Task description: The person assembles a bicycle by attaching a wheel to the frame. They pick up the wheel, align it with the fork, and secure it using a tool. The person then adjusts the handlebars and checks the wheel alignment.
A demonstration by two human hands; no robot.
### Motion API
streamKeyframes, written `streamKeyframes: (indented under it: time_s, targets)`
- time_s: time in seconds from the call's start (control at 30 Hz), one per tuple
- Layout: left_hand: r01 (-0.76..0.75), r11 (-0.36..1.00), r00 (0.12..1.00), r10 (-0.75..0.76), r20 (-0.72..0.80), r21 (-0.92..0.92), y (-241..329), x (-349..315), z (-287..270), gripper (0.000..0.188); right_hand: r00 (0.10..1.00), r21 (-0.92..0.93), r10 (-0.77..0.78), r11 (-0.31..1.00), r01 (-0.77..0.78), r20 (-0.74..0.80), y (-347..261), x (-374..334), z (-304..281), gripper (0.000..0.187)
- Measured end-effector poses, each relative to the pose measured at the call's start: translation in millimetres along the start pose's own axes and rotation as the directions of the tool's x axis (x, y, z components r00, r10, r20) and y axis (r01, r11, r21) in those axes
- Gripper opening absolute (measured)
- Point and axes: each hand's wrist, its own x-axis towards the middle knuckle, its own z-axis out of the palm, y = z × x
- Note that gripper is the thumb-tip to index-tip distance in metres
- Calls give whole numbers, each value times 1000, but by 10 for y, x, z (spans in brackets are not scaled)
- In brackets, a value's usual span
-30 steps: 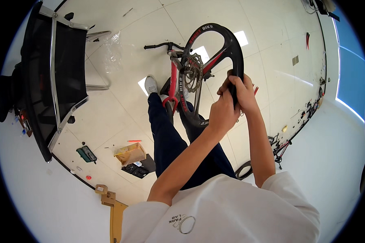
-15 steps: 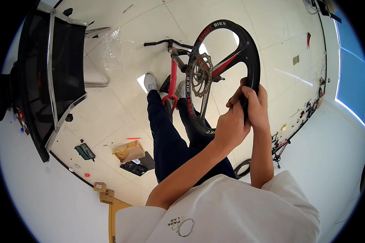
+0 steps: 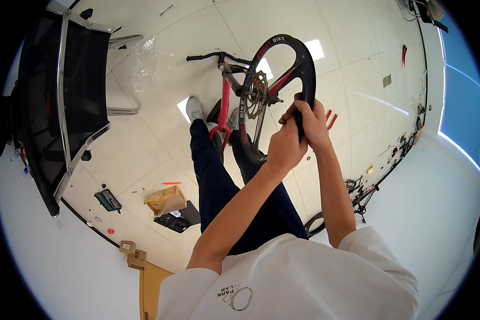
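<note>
Grip: left hand and right hand clenched together on black-and-red broad-spoked bicycle wheel, presumably concentrating leverage at one rim section.

bicycle wheel black, spokes red-striped; disc rotor grey, perhaps brownish, too blurry; bike frame pinkish red; trousers navy; t-shirt off-white, dark chest print.

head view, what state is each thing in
wheel, held raised
left hand, closed on wheel
right hand, closed on wheel
handlebar, attached to bike frame
plastic sheet, crumpled
chair, upright, unoccupied
black case, open
green case, open or shut unclear
</note>
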Motion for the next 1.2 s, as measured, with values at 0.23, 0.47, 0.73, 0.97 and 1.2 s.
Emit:
streamKeyframes:
  time_s: [0.23,0.47,0.73,0.97,1.2]
  targets:
    - [20,1000,1000,-20,-13,0,-117,55,-4,40,995,5,-22,1000,22,97,94,147,-17,14]
    - [82,994,995,-86,50,66,21,148,28,43,991,-41,48,998,-43,122,102,245,-223,21]
    - [53,994,998,-56,25,91,58,5,-422,48,998,-138,-55,989,61,44,292,130,-440,44]
    - [343,936,925,-322,-203,77,-1034,-1065,-1584,29,954,165,215,969,-182,-207,1102,-418,-1163,51]
    - [731,627,497,-759,-421,-268,-2146,-3149,-2800,27,742,-24,588,778,-627,-322,3589,-1640,-1971,55]
